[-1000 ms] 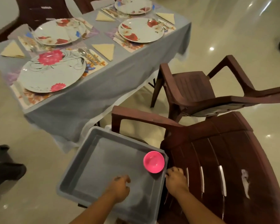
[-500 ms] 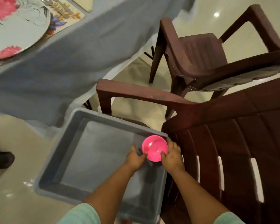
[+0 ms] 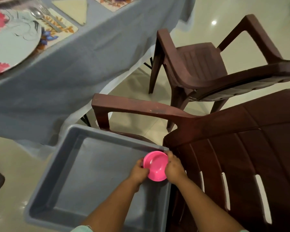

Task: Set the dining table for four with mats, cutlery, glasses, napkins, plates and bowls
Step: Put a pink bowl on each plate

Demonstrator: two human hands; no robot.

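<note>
Head view has your left hand (image 3: pixel 139 171) and right hand (image 3: pixel 174 169) gripping the pink bowl (image 3: pixel 156 165) by opposite rims, over the grey tub (image 3: pixel 60 166) at its 3 o'clock corner. Toward 11 o'clock, a floral plate (image 3: pixel 10 44) sits on the table (image 3: pixel 84 64). You'll find no readable writing.

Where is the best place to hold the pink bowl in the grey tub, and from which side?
Hold the pink bowl at its rim, on two opposite sides, coming from above. It sits open side up in the corner of the grey tub, whose walls block a low approach. The left hand and right hand already grip it so.
</note>
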